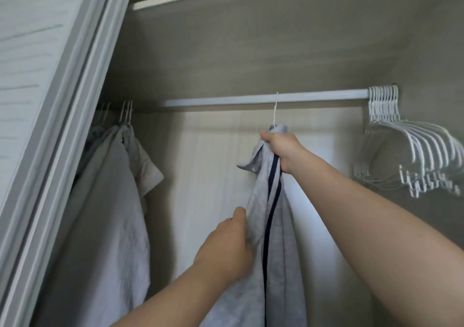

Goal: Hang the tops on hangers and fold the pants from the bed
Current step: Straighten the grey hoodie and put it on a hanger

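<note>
The rail [263, 98] runs from 9 to 3 o'clock across the wardrobe, with hung garments [108, 201] at its 9 o'clock end and spare hangers [414, 151] bunched at 3. The grey top [281, 238] hangs mid-rail, its long axis running 12 to 6. The right hand [281, 148] is clenched around the collar, the nearer hand to the hanger hook [275, 110], which sits over the rail directly at its 12 o'clock. The left hand [226, 246], at the right hand's 7 o'clock, pinches the top's edge.
</note>
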`<action>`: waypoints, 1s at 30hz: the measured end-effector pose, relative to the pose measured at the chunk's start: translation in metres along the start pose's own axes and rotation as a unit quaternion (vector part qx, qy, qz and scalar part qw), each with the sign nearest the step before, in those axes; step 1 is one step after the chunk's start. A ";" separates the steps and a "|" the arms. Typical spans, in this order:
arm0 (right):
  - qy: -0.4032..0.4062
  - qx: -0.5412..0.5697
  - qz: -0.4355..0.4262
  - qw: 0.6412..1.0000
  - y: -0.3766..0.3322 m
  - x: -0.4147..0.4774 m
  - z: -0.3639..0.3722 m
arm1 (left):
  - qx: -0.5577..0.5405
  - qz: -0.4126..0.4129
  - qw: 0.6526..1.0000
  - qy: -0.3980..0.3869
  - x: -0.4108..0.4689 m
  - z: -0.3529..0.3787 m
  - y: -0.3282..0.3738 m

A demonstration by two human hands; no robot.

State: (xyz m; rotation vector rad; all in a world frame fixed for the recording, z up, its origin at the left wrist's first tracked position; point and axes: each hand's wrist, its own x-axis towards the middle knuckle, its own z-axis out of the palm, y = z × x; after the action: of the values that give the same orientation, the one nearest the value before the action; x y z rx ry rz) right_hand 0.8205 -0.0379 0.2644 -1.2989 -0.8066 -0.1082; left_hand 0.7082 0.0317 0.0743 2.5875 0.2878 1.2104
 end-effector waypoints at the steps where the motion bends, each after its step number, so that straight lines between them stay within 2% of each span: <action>1: -0.002 0.000 0.005 1.000 0.003 -0.001 -0.002 | -0.009 0.000 1.000 -0.005 -0.003 0.001 -0.003; 4: -0.001 -0.007 0.007 1.000 0.009 -0.008 -0.005 | -0.037 -0.014 0.999 -0.011 -0.014 0.008 -0.015; 8: 0.003 -0.049 -0.022 0.999 0.015 -0.020 -0.011 | -0.105 -0.083 0.989 -0.060 -0.036 0.024 -0.040; 11: 0.008 -0.128 -0.052 0.990 0.020 -0.029 -0.014 | -0.186 -0.110 0.969 -0.119 -0.057 0.039 -0.056; 13: 0.002 -0.178 -0.080 0.981 0.023 -0.036 -0.015 | -0.274 -0.114 0.944 -0.145 -0.071 0.046 -0.058; 16: 0.015 -0.220 -0.118 0.968 0.023 -0.045 -0.015 | -0.330 -0.132 0.927 -0.121 -0.080 0.052 -0.047; 20: -0.002 -0.229 -0.161 0.960 0.022 -0.057 -0.003 | -0.229 -0.091 0.969 -0.032 -0.071 0.050 -0.029; 23: -0.018 -0.238 -0.188 0.953 0.024 -0.059 0.013 | -0.109 -0.045 0.993 -0.019 -0.069 0.035 -0.030; 25: -0.022 -0.228 -0.202 0.952 0.026 -0.059 0.025 | -0.046 -0.040 0.998 -0.017 -0.069 0.024 -0.038; 30: -0.076 -0.217 -0.216 0.949 0.034 -0.053 0.064 | 0.003 -0.092 0.996 -0.016 -0.073 -0.010 -0.067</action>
State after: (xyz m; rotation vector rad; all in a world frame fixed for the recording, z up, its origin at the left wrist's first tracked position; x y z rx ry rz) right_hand 0.7689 0.0101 0.2089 -1.5333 -1.2422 -0.5683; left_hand 0.6499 0.0755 0.0056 2.5183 0.5102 1.1030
